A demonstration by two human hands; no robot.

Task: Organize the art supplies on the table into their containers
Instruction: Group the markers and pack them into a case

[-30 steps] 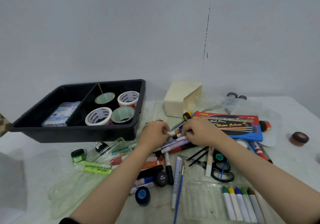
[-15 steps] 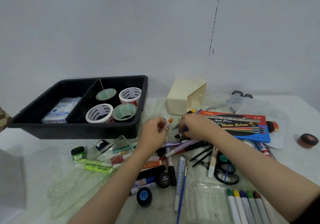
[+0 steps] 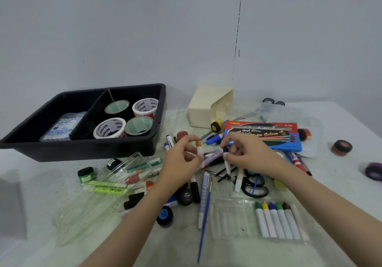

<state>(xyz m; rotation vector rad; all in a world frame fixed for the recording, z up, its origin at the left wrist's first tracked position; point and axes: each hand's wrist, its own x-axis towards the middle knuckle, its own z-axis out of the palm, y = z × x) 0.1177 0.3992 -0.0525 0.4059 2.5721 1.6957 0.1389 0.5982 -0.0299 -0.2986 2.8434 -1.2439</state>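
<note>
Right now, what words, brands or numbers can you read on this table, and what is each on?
"Ninso": rear tape roll and front tape roll in the black bin.
"NIKKI": paint box.
"Water Colour": same box.
"POSTER": black paint pot.
Too blurred: pack in the bin, red marker.

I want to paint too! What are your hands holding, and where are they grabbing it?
The left hand pinches an orange-capped tube by its white body. The right hand pinches a black-capped tube near its cap.
</note>
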